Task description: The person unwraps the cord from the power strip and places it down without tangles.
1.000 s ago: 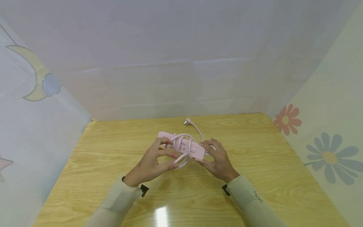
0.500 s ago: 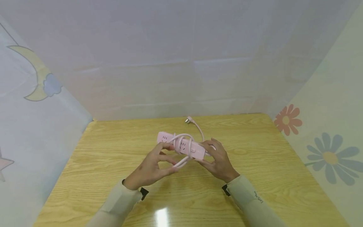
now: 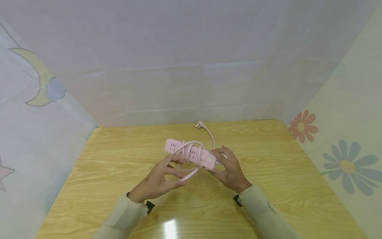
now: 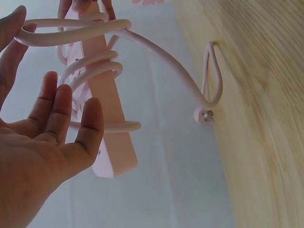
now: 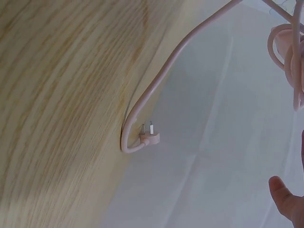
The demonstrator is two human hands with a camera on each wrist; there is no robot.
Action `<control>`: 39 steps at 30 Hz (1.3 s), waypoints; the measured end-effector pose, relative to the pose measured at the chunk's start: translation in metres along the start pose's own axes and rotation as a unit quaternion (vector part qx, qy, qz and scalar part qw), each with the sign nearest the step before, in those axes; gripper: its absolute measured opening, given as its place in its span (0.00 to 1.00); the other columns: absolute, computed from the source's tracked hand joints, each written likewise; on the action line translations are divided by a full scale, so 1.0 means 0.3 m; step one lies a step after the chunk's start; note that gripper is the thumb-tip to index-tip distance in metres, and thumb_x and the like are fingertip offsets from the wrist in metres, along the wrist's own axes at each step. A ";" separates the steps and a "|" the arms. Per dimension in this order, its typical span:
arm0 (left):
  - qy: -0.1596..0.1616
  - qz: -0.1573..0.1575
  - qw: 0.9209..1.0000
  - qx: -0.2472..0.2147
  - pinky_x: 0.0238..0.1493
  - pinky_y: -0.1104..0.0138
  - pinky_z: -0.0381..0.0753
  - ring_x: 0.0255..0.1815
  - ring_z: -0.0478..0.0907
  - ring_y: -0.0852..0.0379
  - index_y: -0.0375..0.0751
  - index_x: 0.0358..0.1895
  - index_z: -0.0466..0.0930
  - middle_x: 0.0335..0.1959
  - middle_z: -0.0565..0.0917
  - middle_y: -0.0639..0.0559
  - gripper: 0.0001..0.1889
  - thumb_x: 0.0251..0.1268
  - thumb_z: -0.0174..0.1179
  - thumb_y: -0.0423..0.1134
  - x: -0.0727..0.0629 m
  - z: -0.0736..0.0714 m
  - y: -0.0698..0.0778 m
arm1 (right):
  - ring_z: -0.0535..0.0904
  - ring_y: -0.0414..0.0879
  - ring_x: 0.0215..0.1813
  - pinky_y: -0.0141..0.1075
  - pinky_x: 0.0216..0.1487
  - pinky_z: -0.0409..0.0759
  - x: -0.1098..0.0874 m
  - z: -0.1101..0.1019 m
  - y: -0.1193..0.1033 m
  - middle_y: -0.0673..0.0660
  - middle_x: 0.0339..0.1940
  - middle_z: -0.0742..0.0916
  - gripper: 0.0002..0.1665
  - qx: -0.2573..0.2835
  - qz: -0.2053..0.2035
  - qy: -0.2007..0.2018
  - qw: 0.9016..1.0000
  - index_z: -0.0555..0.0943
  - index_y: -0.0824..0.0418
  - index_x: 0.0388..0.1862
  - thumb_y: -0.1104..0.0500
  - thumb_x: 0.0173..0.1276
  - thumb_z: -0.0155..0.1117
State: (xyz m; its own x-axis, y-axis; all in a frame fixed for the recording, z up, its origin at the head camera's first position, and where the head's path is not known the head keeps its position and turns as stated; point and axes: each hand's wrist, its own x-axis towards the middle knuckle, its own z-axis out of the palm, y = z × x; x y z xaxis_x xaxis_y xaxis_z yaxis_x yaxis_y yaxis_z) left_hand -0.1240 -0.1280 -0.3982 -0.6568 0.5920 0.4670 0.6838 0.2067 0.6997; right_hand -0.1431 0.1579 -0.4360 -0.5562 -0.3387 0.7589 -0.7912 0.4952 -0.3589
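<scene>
A pink power strip (image 3: 210, 160) with its pink cord (image 3: 195, 142) wound around it is held slightly tilted above the wooden table. In the head view my right hand (image 3: 230, 170) grips its right end, thumb below and fingers above. My left hand (image 3: 153, 182) is at the strip's near left side. In the left wrist view, its thumb and index finger pinch a loop of cord (image 4: 71, 35), while the other fingers stand loosely bent near the strip (image 4: 107, 90). The plug (image 3: 199, 124) lies on the table behind the strip, at the cord's free end.
The wooden table (image 3: 98, 172) meets a pale cloth backdrop (image 3: 167, 96) at its far edge. Printed cloth walls stand on both sides, with a moon (image 3: 35, 76) on the left and flowers (image 3: 347, 166) on the right.
My left hand has shifted slightly toward me and to the left, drawing the cord loop out wider from the strip. The plug has slid a little away. My right hand has stayed put.
</scene>
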 end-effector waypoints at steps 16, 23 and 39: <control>0.001 -0.064 0.998 -0.022 0.55 0.52 0.76 0.57 0.74 0.42 0.41 0.32 0.89 0.56 0.77 0.44 0.05 0.54 0.75 0.31 -0.071 -0.009 -0.025 | 0.78 0.57 0.51 0.64 0.62 0.68 0.001 0.002 -0.006 0.60 0.45 0.83 0.32 0.009 -0.003 0.004 1.000 0.80 0.66 0.54 0.38 0.70 0.62; 0.011 -0.076 0.997 -0.018 0.55 0.54 0.75 0.57 0.74 0.44 0.43 0.32 0.89 0.56 0.77 0.46 0.06 0.53 0.75 0.31 -0.087 -0.010 -0.043 | 0.77 0.57 0.51 0.64 0.62 0.68 0.002 0.002 -0.009 0.60 0.46 0.83 0.32 0.014 -0.005 0.005 1.000 0.81 0.66 0.54 0.39 0.70 0.62; 0.022 -0.144 0.989 -0.017 0.49 0.56 0.75 0.58 0.72 0.40 0.42 0.34 0.89 0.55 0.76 0.48 0.05 0.56 0.72 0.29 -0.103 -0.009 -0.077 | 0.77 0.56 0.51 0.62 0.60 0.69 0.005 0.003 -0.013 0.61 0.47 0.83 0.31 0.022 -0.014 0.009 1.000 0.80 0.66 0.55 0.40 0.70 0.62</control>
State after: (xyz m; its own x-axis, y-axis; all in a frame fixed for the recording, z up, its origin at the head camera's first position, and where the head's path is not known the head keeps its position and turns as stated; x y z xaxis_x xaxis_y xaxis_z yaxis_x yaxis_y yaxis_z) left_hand -0.1202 -0.1532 -0.4274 -0.8365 0.4778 0.2683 0.4560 0.3354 0.8244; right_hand -0.1411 0.1549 -0.4341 -0.5287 -0.3378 0.7787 -0.8173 0.4502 -0.3596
